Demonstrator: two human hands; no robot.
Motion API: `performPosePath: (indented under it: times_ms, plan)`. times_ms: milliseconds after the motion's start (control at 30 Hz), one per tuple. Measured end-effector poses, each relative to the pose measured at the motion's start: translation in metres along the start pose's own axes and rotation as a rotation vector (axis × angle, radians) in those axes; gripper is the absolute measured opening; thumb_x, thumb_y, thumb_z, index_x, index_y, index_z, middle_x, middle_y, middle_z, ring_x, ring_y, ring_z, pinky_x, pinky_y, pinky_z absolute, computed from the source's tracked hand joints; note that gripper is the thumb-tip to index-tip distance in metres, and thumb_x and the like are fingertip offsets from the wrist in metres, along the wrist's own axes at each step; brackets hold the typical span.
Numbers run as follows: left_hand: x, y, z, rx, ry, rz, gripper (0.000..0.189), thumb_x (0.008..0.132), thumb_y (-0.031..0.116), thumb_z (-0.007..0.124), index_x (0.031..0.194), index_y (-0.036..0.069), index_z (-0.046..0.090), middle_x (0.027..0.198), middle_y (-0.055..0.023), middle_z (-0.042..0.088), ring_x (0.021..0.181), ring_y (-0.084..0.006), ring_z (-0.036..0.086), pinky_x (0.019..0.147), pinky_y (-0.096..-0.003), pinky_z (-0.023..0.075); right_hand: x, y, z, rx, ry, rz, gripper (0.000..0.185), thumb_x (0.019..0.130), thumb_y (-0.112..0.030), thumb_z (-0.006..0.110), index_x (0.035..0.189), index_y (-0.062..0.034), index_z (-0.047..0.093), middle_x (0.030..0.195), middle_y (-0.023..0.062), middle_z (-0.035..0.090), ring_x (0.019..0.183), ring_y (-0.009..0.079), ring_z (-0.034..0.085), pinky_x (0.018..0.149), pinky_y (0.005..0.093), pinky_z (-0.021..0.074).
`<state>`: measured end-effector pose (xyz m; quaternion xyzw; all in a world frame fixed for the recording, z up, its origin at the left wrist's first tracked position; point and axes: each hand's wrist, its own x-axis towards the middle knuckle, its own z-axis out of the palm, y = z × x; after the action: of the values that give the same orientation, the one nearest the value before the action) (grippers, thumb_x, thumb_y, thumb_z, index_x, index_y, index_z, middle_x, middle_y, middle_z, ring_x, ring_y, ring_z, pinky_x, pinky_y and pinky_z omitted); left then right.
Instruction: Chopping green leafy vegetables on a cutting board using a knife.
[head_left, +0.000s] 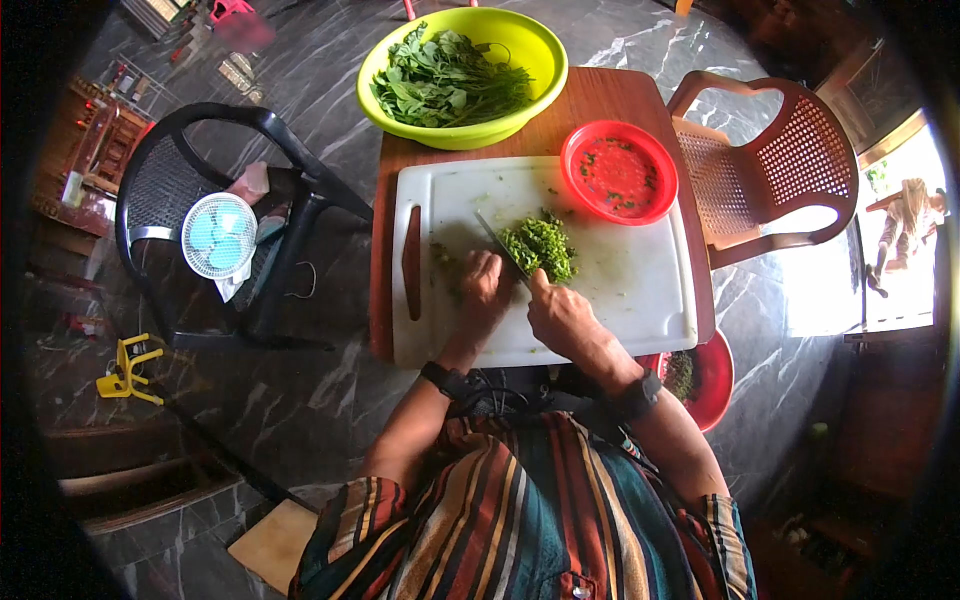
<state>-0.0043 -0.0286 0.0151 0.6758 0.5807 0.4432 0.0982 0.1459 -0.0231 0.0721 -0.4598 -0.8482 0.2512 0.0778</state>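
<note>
My right hand (561, 309) is closed on the handle of a kitchen knife (499, 241), whose blade slants up and left across a white plastic cutting board (637, 300). Chopped green leaves (541, 246) are heaped along the blade's right side. My left hand (484, 283) rests just left of the blade with its fingers curled; whether something is under them is hidden. Beyond the board, a yellow-green plastic basin (553, 67) holds whole leafy greens (450, 82). A red plastic bowl (670, 176) with scraps of leaf inside overlaps the board's far right corner.
The board lies on a small wooden table (600, 90). A black chair (142, 187) with a white basket (220, 236) stands left, a brown plastic chair (772, 161) right. A red basin (721, 375) with greens sits below the table's near right corner. A person (904, 225) is outside the far-right doorway.
</note>
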Motion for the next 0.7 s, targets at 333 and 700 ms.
performPosePath:
  times_ms: [333, 700]
  plan:
    - [-0.002, -0.004, -0.005, 0.100, -0.007, 0.164, 0.006, 0.074, 0.002, 0.053, 0.077, 0.001, 0.048, 0.079, -0.0150, 0.049, 0.079, -0.0353, 0.049, 0.073, -0.0443, 0.0417, 0.024, -0.003, 0.013, 0.083, 0.058, 0.072, 0.019, 0.080, -0.009, 0.046, 0.095, 0.0017, 0.040, 0.070, 0.0227, 0.060, 0.068, 0.0392, 0.061, 0.060, 0.0473, 0.0495]
    - [-0.009, -0.001, -0.003, 0.093, 0.057, 0.083, 0.014, 0.081, 0.005, 0.050, 0.094, -0.001, 0.053, 0.097, -0.0176, 0.055, 0.088, -0.0361, 0.053, 0.076, -0.0427, 0.0457, -0.024, -0.003, -0.015, 0.061, 0.129, -0.003, 0.018, 0.080, -0.009, 0.049, 0.093, -0.0009, 0.039, 0.069, 0.0225, 0.059, 0.065, 0.0400, 0.060, 0.056, 0.0483, 0.0487]
